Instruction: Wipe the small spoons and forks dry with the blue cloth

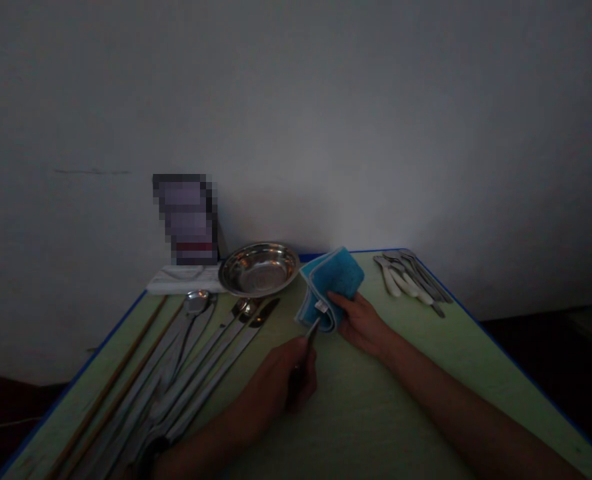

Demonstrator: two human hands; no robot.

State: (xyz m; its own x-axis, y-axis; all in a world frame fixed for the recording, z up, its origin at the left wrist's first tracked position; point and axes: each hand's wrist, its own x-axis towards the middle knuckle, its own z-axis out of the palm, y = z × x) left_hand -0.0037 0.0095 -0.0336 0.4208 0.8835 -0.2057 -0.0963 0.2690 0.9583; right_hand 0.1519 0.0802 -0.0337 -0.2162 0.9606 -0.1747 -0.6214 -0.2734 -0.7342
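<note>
My left hand [289,373] is closed around a slim metal utensil [312,331]. The utensil's far end runs into a folded blue cloth [343,277], so its kind is hidden. My right hand [363,325] grips that cloth from the right, thumb on its near face beside a small white tag. Both hands are above the middle of a pale green table [371,407]. Just left of the cloth sits a round shiny metal bowl [259,270].
Long-handled spoons [196,302], table knives [266,312] and wooden chopsticks [121,363] lie along the table's left side. Several white-handled utensils [406,280] rest at the far right. A blurred-out upright device [189,220] stands on a folded white cloth [183,278] by the wall.
</note>
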